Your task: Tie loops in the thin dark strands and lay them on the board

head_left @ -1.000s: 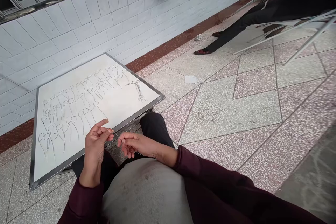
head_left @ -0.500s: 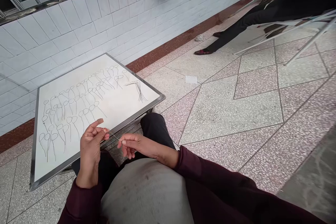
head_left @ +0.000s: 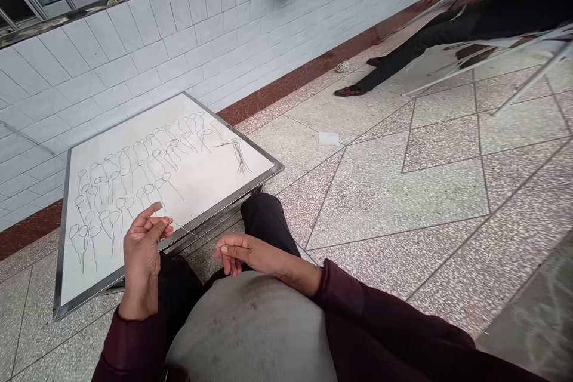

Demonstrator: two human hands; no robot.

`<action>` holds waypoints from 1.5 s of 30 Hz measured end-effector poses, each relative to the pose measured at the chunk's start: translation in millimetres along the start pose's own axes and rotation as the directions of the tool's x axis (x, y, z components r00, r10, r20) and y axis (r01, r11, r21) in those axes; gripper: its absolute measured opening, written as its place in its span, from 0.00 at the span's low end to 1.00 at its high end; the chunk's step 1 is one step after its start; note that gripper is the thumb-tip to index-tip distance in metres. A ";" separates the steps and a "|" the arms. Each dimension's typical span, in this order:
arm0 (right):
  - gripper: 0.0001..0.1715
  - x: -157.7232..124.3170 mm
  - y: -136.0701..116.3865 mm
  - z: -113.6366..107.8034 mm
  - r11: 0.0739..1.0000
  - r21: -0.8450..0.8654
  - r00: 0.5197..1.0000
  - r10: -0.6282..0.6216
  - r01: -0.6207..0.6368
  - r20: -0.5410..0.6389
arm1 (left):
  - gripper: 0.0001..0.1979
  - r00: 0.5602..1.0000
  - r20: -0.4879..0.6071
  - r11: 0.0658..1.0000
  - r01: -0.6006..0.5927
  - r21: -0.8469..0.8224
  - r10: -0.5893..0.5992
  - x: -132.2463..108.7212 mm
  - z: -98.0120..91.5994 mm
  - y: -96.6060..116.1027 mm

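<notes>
One thin wire (head_left: 185, 230), more exposed than before, extends from the left hand (head_left: 143, 245), pinched by thumb and finger, toward the right hand (head_left: 250, 253), now farther off, curled, hold unclear. One table (head_left: 215, 182) bears one wire bundle (head_left: 240, 155) and many looped wires (head_left: 94, 253).

The table (head_left: 210, 182) stands beside the wall (head_left: 147, 36). Looped wires (head_left: 141, 164) lie in rows on it, with a bunch of wires (head_left: 239, 154) to their right. The left hand (head_left: 144, 248) is near the table's front edge, the right hand (head_left: 253, 253) is right of it, and a wire (head_left: 187, 231) is between them. Paper (head_left: 328, 139) lies on the floor (head_left: 380, 191), right of the table.
</notes>
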State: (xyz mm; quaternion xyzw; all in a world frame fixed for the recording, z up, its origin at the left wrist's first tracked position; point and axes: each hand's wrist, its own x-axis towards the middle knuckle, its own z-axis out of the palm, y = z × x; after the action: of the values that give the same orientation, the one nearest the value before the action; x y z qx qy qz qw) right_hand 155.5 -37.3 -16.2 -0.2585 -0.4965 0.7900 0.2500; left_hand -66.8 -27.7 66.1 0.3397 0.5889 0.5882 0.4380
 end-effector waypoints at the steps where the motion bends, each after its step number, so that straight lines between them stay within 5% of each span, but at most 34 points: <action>1: 0.25 -1.2 0.1 -0.2 1.000 -0.003 1.000 0.000 0.000 -0.009 | 0.27 1.000 -0.001 1.000 0.008 -0.004 -0.008 -0.2 1.1 -0.1; 7: 0.27 -5.0 -1.1 0.3 0.999 -0.034 0.996 -0.012 0.009 -0.085 | 0.28 1.000 0.001 1.000 0.021 -0.014 -0.021 -0.3 4.7 -3.0; 16: 0.26 -9.3 4.6 0.3 1.000 0.004 1.000 -0.022 0.022 -0.012 | 0.27 0.999 -0.004 0.999 0.032 -0.020 -0.032 1.5 4.1 -7.6; 19: 0.29 -8.9 6.8 -4.4 0.981 -0.169 0.996 -0.091 0.092 0.018 | 0.29 0.999 0.003 0.999 0.041 0.014 -0.041 2.8 4.7 -7.6; 24: 0.28 -8.0 5.6 -14.2 0.857 -0.490 0.967 -0.236 0.161 -0.096 | 0.29 0.999 0.000 0.998 0.053 0.028 -0.053 5.5 3.8 -12.1; 32: 0.25 -3.2 -2.4 -15.8 0.776 -0.609 0.944 -0.302 0.162 -0.134 | 0.30 0.996 -0.027 0.997 0.081 0.010 -0.080 7.0 3.1 -14.6; 38: 0.17 8.4 8.5 -13.6 0.413 -0.893 0.860 -0.507 0.179 -0.063 | 0.30 0.994 -0.059 0.996 0.087 -0.003 -0.087 8.3 2.9 -16.0; 45: 0.15 14.4 23.3 -15.0 0.093 -0.990 0.810 -0.585 0.103 0.029 | 0.26 0.995 -0.090 0.998 0.038 -0.058 -0.043 7.4 5.1 -19.5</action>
State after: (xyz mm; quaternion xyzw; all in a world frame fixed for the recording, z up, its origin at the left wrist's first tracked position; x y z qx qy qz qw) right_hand 151.5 -27.0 -45.4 -0.3737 -0.8656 0.1421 0.3015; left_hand -62.7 -20.4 46.2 0.2879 0.5981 0.6105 0.4320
